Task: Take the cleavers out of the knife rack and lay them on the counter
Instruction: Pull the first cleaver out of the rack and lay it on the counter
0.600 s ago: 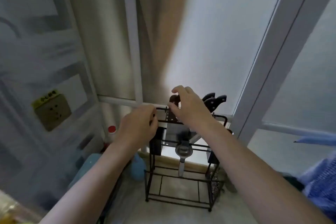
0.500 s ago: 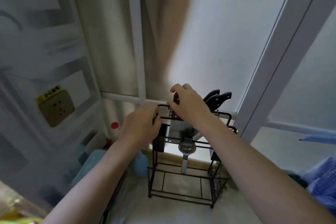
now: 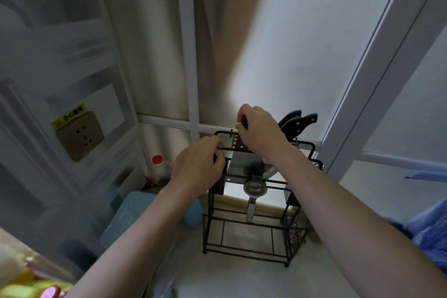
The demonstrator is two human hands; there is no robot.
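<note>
at the back of the counter (image 3: 242, 280) stands the black wire knife rack (image 3: 251, 247). the right hand (image 3: 260, 129) is closed over a handle at the rack's top, hiding it almost wholly; below it a broad cleaver blade (image 3: 244, 164) shows, blurred, in its slot. the left hand (image 3: 198, 167) grips the rack's top rail (fingers curled, tips hidden). two dark knife handles (image 3: 297, 122) jut up behind, blades unseen.
</note>
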